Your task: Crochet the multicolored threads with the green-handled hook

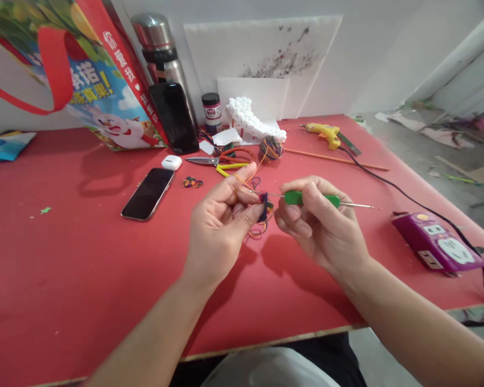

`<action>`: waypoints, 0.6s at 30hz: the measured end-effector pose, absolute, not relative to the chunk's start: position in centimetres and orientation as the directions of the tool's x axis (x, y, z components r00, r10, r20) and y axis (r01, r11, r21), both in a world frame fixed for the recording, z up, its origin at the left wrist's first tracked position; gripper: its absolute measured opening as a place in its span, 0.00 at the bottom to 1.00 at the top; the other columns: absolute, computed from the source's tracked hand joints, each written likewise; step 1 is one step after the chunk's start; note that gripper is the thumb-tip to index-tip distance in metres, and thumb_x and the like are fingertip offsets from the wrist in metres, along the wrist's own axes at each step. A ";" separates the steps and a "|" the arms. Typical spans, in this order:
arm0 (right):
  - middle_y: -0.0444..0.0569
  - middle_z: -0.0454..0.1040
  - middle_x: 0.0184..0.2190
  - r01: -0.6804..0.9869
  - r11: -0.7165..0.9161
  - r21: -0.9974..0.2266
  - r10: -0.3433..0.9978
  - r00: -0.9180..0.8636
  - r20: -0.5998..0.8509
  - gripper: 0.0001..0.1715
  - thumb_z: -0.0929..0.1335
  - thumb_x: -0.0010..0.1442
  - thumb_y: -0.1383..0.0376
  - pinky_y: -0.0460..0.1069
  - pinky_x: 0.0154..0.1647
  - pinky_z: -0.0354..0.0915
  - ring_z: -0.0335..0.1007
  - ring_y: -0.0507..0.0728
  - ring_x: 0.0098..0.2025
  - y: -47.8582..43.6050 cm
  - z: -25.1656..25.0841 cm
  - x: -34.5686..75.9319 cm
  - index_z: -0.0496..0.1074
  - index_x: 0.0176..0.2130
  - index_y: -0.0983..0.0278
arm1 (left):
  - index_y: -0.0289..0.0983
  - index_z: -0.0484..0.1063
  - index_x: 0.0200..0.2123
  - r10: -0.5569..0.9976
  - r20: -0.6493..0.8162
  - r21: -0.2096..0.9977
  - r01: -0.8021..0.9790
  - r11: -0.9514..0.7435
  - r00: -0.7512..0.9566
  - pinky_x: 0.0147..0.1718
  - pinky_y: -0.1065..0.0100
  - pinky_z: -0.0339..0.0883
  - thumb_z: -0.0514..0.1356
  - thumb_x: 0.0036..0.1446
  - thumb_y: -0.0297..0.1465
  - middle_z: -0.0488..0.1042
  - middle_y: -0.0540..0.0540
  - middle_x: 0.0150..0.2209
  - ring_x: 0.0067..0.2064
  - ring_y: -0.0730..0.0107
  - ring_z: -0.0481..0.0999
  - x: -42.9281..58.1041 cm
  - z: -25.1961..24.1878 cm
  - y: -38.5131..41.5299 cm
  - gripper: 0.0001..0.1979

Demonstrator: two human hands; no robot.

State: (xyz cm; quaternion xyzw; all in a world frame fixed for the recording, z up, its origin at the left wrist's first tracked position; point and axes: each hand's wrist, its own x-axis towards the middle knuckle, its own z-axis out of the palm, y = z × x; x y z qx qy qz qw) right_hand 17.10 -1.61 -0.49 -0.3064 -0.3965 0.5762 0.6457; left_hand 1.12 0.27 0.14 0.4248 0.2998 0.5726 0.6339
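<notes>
My left hand (221,226) pinches a small crocheted piece (263,208) of dark, multicoloured yarn between thumb and fingers. An orange strand of yarn runs over the raised index finger of that hand. Loose yarn loops (258,232) hang below the piece. In my right hand (326,226) is a crochet hook (293,198) with a green handle, gripped between thumb and fingers. Its thin metal shaft points left and meets the piece at the left fingertips; whether the tip is inside a stitch I cannot tell. Behind the hands lies a multicoloured yarn ball (271,148).
On the red table (105,279) lie a phone (148,194), a white earbud case (171,162), scissors (210,160) and a yellow glue gun (325,134). A second phone (175,118) leans on a steel flask (153,32). A purple power box (439,244) with a black cable sits right.
</notes>
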 end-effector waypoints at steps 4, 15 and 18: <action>0.39 0.73 0.23 -0.517 0.102 -0.850 0.994 0.025 0.104 0.14 0.81 0.61 0.53 0.47 0.21 0.63 0.54 0.46 0.18 -1.6 -0.6 16.5 0.84 0.37 0.60 | 0.45 0.89 0.47 0.983 0.134 0.882 -0.467 -0.060 0.126 0.40 0.75 0.76 0.82 0.47 0.27 0.80 0.51 0.34 0.37 0.75 0.77 1.0 0.1 0.4 0.22; 0.44 0.82 0.26 -0.498 0.153 -0.853 0.980 -0.034 0.196 0.09 0.80 0.63 0.57 0.47 0.23 0.67 0.67 0.49 0.20 -1.6 -1.2 17.1 0.87 0.41 0.59 | 0.44 0.89 0.45 0.988 0.113 0.903 -0.425 -0.058 0.104 0.43 0.70 0.76 0.79 0.51 0.26 0.83 0.50 0.37 0.37 0.72 0.77 0.8 0.7 0.1 0.17; 0.44 0.82 0.27 -0.504 0.175 -0.846 0.974 -0.039 0.224 0.08 0.80 0.64 0.58 0.46 0.25 0.68 0.69 0.48 0.22 -1.6 -1.4 17.2 0.87 0.42 0.58 | 0.44 0.89 0.47 0.988 0.124 0.905 -0.420 -0.073 0.096 0.45 0.67 0.75 0.74 0.56 0.26 0.84 0.47 0.39 0.41 0.68 0.79 0.7 0.7 0.0 0.15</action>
